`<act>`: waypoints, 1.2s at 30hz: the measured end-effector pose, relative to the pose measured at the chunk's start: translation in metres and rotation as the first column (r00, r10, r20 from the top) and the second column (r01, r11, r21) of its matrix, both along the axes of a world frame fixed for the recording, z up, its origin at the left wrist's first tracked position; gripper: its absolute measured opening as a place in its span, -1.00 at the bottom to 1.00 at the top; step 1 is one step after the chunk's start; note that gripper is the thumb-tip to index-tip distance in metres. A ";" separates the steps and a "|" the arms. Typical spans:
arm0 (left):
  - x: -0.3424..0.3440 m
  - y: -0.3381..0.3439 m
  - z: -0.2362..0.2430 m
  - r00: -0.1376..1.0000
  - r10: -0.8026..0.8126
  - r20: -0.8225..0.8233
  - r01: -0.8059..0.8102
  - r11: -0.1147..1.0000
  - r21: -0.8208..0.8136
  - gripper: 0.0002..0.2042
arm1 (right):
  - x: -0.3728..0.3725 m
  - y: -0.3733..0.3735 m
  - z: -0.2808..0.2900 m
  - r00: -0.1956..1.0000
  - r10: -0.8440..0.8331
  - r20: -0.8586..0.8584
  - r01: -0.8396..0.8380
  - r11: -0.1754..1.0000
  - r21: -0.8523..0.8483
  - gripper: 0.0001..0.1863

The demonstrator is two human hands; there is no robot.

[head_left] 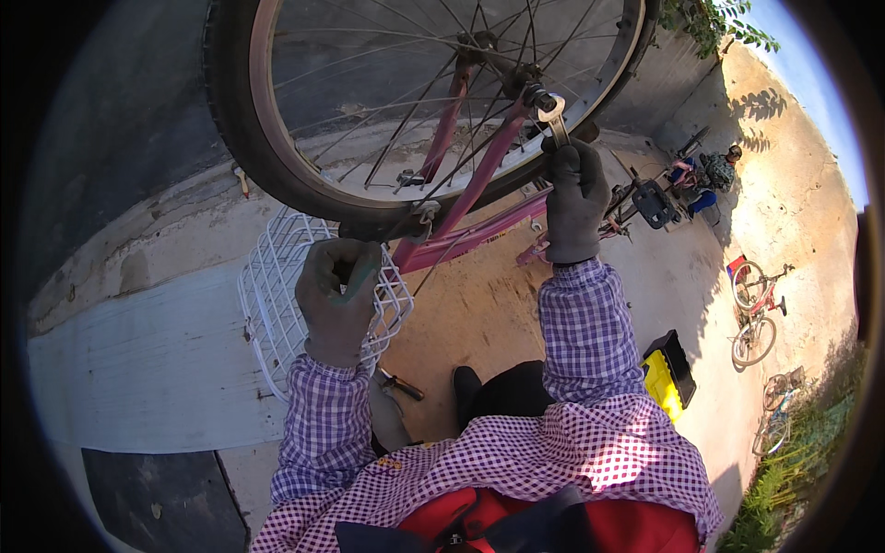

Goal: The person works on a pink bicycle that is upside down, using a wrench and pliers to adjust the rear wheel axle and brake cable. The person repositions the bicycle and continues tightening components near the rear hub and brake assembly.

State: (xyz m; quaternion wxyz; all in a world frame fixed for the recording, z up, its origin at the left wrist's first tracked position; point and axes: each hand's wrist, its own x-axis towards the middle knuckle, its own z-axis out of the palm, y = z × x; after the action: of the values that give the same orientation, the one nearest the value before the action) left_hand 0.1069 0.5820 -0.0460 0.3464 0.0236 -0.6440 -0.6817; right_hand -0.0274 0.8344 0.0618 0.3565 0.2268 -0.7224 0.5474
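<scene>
An upturned pink bicycle stands before me, its wheel [277,175] raised at the top of the view. My right hand [576,198], in a grey glove, is shut on a metal wrench [551,112] whose head sits on the nut at the wheel's axle [527,88]. My left hand [338,295], also gloved, is closed in a fist just below the tyre, in front of the white wire basket [272,276]. What it holds is hidden by the glove. The pink fork and frame [479,180] run between my two hands.
A yellow and black toolbox [668,373] lies open on the ground at the right. A small tool [401,385] lies by my shoe. Further right stand other bicycles [758,309], and a person [714,170] crouches by one. A low concrete wall runs along the left.
</scene>
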 end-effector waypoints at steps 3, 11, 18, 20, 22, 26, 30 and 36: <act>-0.003 -0.001 0.000 0.996 0.021 -0.087 0.000 0.973 0.232 -0.80 | 0.003 0.003 0.002 1.000 -0.023 0.010 0.023 0.998 0.058 -0.68; -0.009 -0.020 0.017 0.974 0.227 0.008 -0.223 0.952 0.211 -0.67 | 0.006 0.003 0.005 0.999 -0.047 0.012 0.046 0.996 0.073 -0.69; -0.021 -0.028 0.019 0.997 0.046 -0.060 -0.032 0.977 0.213 -0.56 | 0.009 0.000 0.004 1.000 -0.005 -0.023 0.007 0.998 0.063 -0.62; -0.021 -0.029 0.017 0.999 0.016 -0.047 -0.009 0.989 0.149 -0.56 | 0.011 0.000 0.004 1.000 -0.001 -0.014 0.002 0.999 0.046 -0.62; -0.022 -0.030 0.015 0.998 -0.019 -0.061 0.025 0.994 0.103 -0.56 | 0.012 -0.001 0.004 1.000 0.015 -0.005 -0.015 0.999 0.034 -0.63; -0.029 -0.031 0.010 0.999 -0.046 0.021 0.041 0.983 0.179 -0.58 | 0.014 -0.003 0.004 0.999 0.037 0.004 -0.037 0.999 0.011 -0.64; -0.033 -0.032 0.005 0.996 -0.075 0.041 0.065 0.974 0.218 -0.59 | 0.014 -0.001 0.003 0.999 0.032 -0.026 -0.031 0.999 0.014 -0.63; -0.031 -0.030 0.004 0.996 -0.072 0.061 0.058 0.976 0.208 -0.59 | 0.012 0.000 0.002 1.000 -0.006 -0.015 0.006 1.000 0.018 -0.63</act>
State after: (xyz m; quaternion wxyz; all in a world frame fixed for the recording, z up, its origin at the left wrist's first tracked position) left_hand 0.0757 0.5522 -0.0424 0.2975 0.0615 -0.5819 -0.7544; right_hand -0.0151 0.8341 0.0634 0.3617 0.2319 -0.7251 0.5381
